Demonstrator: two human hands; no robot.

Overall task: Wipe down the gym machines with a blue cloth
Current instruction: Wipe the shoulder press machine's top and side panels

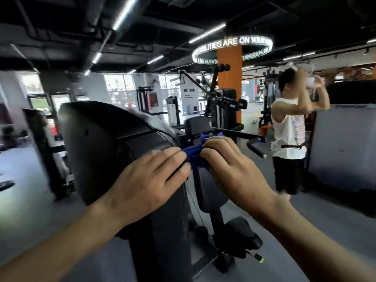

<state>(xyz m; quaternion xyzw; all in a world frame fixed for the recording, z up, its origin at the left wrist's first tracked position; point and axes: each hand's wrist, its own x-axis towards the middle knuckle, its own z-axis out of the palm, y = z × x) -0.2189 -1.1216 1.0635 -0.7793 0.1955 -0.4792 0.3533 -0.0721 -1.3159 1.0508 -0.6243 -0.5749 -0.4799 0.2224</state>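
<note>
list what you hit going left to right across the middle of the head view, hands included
black machine shroud → left hand → blue cloth → right hand → person in a white tank top → grey machine panel

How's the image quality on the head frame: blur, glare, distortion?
Head view: strong wide-angle bending, ceiling light strips curve; far windows blown out; left edge and floor smeared by motion blur; black machine housing dark, little surface detail; both hands sharp enough, left hand and right hand holding the blue cloth, mostly hidden by the fingers.
</note>
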